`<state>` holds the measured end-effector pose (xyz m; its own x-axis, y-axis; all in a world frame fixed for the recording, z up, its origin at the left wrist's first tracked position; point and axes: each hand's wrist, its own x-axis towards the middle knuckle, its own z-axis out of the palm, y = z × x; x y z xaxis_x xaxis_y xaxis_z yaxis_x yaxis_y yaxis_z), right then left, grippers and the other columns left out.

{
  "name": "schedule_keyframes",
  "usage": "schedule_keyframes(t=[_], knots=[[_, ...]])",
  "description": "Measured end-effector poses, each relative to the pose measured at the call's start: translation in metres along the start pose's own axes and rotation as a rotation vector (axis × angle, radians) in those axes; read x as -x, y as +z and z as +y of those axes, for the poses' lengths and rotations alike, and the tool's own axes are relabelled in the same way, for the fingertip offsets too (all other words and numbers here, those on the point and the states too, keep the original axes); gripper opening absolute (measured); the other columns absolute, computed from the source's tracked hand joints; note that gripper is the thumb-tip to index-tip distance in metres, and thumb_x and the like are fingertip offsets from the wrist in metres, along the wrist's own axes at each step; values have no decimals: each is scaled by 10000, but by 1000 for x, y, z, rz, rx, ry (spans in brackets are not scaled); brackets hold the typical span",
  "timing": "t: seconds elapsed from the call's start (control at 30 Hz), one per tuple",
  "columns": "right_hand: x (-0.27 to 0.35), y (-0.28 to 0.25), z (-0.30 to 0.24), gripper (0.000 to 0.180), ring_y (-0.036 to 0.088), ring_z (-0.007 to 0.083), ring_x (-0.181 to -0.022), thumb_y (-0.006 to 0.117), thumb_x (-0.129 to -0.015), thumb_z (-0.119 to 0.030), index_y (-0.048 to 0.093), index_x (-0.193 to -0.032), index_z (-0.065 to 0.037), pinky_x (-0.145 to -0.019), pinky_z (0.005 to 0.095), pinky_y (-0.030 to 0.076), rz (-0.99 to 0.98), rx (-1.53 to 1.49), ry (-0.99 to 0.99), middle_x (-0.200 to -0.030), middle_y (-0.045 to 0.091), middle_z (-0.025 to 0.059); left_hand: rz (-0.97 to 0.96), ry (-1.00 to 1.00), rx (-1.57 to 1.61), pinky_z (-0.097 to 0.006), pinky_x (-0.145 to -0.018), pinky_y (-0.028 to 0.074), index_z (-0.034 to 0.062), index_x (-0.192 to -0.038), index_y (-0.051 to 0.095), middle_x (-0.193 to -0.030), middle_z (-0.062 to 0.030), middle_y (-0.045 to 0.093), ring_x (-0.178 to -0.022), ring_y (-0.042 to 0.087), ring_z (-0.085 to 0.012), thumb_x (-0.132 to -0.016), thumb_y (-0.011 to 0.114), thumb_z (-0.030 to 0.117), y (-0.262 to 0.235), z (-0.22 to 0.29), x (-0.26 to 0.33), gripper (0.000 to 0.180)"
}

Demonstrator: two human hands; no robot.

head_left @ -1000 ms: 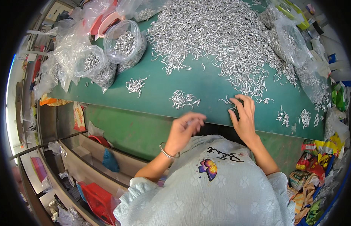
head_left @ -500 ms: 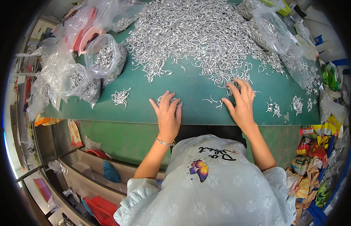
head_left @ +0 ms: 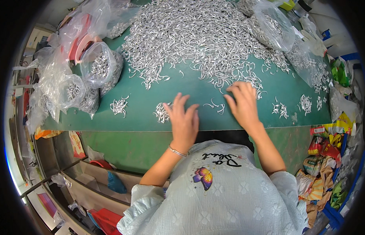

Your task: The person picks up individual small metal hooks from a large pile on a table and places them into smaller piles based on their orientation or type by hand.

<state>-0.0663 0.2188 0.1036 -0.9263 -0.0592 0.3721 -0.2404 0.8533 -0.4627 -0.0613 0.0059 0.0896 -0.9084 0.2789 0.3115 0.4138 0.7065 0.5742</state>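
Note:
A wide heap of small curved silvery metal pieces [head_left: 190, 35] covers the far half of the green table [head_left: 151, 98]. My left hand [head_left: 184, 121] hovers low over the near part, fingers spread and nothing seen in them. Just left of it lies a small pile of the pieces [head_left: 162, 113]. At the heap's near edge, my right hand [head_left: 242, 102] has its fingers bent and apart, the tips close to the metal pieces. Whether they touch any is unclear. Between my hands lie a few loose curved pieces [head_left: 217, 105].
Another small pile [head_left: 119, 106] sits further left, and several more piles [head_left: 280, 109] lie at the right. Clear plastic bags of metal pieces [head_left: 100, 66] stand on the left, with more bags [head_left: 272, 29] at the far right. Open drawers [head_left: 100, 180] are below left.
My left hand has moved right, uncovering the small pile that was under its fingers. My right hand has shifted slightly left, with its fingers more bent. The view has turned a little.

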Motion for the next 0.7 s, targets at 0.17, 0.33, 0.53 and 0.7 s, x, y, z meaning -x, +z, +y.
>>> schedule_keyframes(t=[0.17, 0.33, 0.53, 0.7], knots=[[-10, 9, -4, 143, 503, 281, -926, 709, -770, -95, 599, -851, -55, -784, 396, 376, -91, 106, 13, -958, 547, 91, -42, 73, 53, -572, -1060, 309, 79, -1094, 618, -1237, -131, 519, -1190, 507, -349, -807, 632, -39, 7, 21, 0, 311], [4, -10, -27, 111, 507, 280, -903, 686, -790, -61, 582, -824, -39, -792, 374, 399, -282, -394, -76, -905, 533, 84, -130, 6, 421, -332, -764, 511, 19, -1143, 599, -1114, -149, 593, -910, 628, -285, -812, 644, -74, 2, 26, 0, 347], [-12, -7, -8, 147, 564, 280, -924, 679, -804, -30, 648, -947, -14, -849, 364, 444, -128, -380, 31, -973, 626, 93, -113, -25, 382, -362, -687, 515, 5, -1018, 634, -1016, -127, 617, -856, 629, -294, -819, 669, 3, 7, 10, 7, 203], [-29, 20, 9, 159, 505, 265, -971, 695, -789, -90, 621, -920, -40, -840, 374, 386, -100, 33, -61, -1040, 556, 64, -99, 55, 309, -346, -693, 492, 0, -966, 659, -936, -112, 583, -799, 602, -259, -786, 707, -13, 7, 19, 7, 187]])
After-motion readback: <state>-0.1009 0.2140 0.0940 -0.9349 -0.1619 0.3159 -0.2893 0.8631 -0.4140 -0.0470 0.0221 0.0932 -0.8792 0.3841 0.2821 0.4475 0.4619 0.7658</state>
